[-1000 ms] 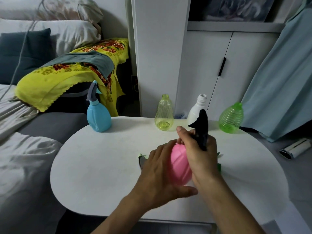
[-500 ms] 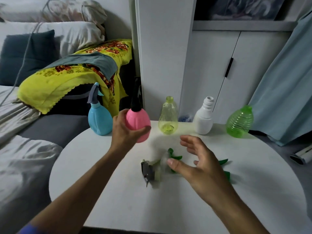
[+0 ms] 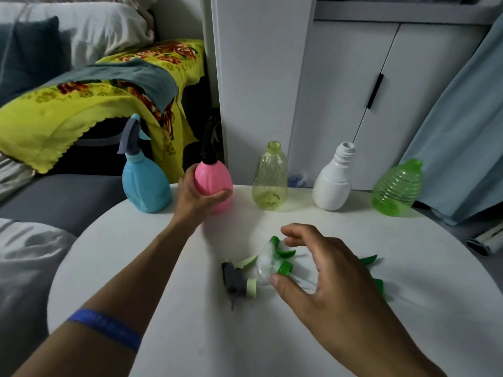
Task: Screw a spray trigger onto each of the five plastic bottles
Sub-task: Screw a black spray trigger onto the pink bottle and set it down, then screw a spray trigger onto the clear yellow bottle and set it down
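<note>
A round white table stands beside a grey sofa and white cabinet. The left hand grips the pink bottle — upright, black-triggered, beside the blue bottle. The right hand, fingers spread, hovers over loose green spray triggers.

Five bottles stand upright in a row along the far edge of the surface: a blue bottle with a grey trigger fitted; a pink bottle with a black trigger on; then a yellow-green clear bottle, a white bottle and a ribbed green bottle, all three open-necked; loose triggers lie nearer, a grey one, a clear-and-green one, and another green one, partly hidden.
</note>
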A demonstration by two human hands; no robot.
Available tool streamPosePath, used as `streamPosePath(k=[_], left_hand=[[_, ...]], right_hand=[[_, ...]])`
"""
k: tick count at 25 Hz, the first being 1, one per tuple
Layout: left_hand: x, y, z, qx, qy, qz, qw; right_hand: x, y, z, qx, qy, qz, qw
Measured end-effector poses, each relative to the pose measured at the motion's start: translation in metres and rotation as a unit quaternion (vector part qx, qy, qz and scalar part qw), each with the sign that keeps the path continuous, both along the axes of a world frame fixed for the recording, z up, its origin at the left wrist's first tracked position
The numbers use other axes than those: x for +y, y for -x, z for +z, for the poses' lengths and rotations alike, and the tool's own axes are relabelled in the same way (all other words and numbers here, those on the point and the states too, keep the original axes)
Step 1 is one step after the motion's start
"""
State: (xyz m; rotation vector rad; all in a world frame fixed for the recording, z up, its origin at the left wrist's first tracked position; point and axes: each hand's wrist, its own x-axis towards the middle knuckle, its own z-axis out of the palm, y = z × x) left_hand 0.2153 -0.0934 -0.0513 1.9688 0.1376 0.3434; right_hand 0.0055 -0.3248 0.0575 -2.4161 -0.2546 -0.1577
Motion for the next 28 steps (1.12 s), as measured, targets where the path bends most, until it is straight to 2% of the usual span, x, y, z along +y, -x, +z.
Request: streamPosePath(k=[4,7,11,14,16,19,21,23,24,26,28], left_hand=[[-0.003,0.002,0.005,0.002,0.008,0.004,1.0],[-0.003,0.016,0.018,0.023,0.013,0.003,1.0],[0.004,0.056,0.024,0.108,-0.021,0.018,0.994],[0.013,0.087,0.028,0.134,-0.009,0.029,0.991],[0.012,0.105,0.043,0.107,0.032,0.043,0.993],[0.001,0.124,0.073,0.014,0.074,0.032,0.997],[-0.008,0.132,0.089,-0.045,0.044,0.015,0.998],[-0.016,0.136,0.091,-0.075,-0.008,0.015,0.997],[-0.02,0.137,0.089,-0.086,-0.038,0.022,0.995],[-0.03,0.136,0.083,-0.115,-0.093,0.017,0.989],[-0.044,0.128,0.078,-0.154,-0.154,-0.013,0.976]], right_hand=[[-0.004,-0.004,-0.004,0.004,0.024,-0.004,1.0],[0.015,-0.007,-0.016,0.02,0.076,0.05,0.996],[0.053,-0.011,-0.052,0.001,0.258,0.088,0.962],[0.061,-0.011,-0.069,-0.008,0.329,0.079,0.941],[0.061,-0.008,-0.076,-0.024,0.342,0.081,0.936],[0.061,-0.003,-0.073,-0.023,0.322,0.101,0.941],[0.054,0.0,-0.059,-0.03,0.233,0.096,0.967],[0.035,-0.003,-0.034,-0.027,0.038,0.068,0.997],[0.022,-0.007,-0.02,-0.009,-0.068,0.058,0.996],[-0.007,-0.015,0.006,-0.002,-0.258,0.033,0.966],[-0.034,-0.022,0.021,-0.02,-0.393,-0.007,0.919]])
